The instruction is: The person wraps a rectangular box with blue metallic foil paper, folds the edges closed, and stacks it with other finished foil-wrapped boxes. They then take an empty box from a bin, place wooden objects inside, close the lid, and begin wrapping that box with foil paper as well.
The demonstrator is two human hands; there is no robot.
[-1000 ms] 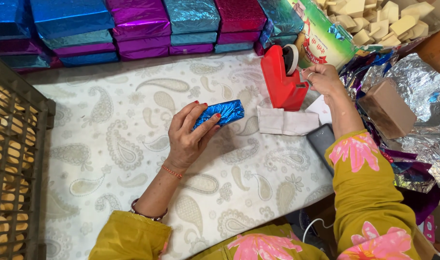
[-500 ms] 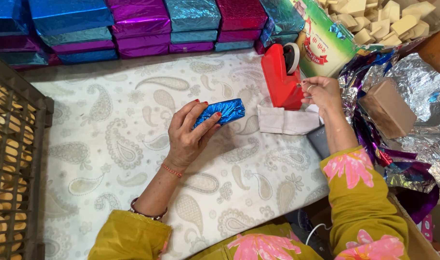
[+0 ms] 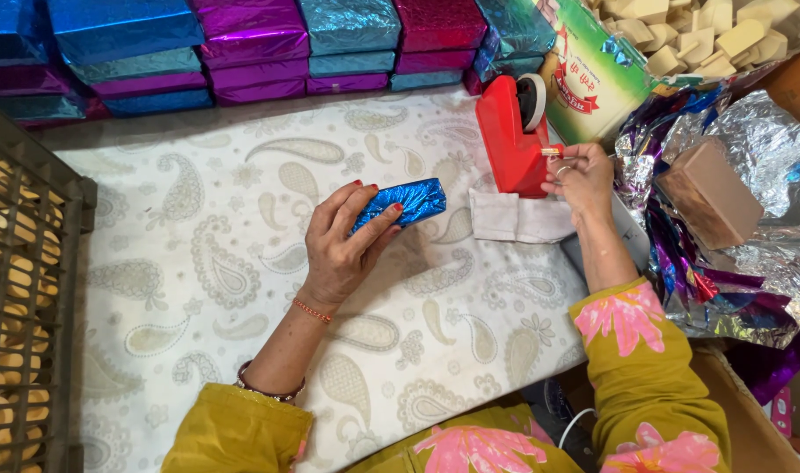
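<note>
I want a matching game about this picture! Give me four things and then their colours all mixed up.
Things:
1. The foil-wrapped bar under the left hand
2. The tape dispenser by the right hand
3. The unwrapped block lying on the silver foil
4. The crate at the left edge

Colours:
A. Red
B. Dark grey-brown
C. Shiny blue
D. Light brown

Right pairs: 1-C, 2-A, 3-D, 4-B
</note>
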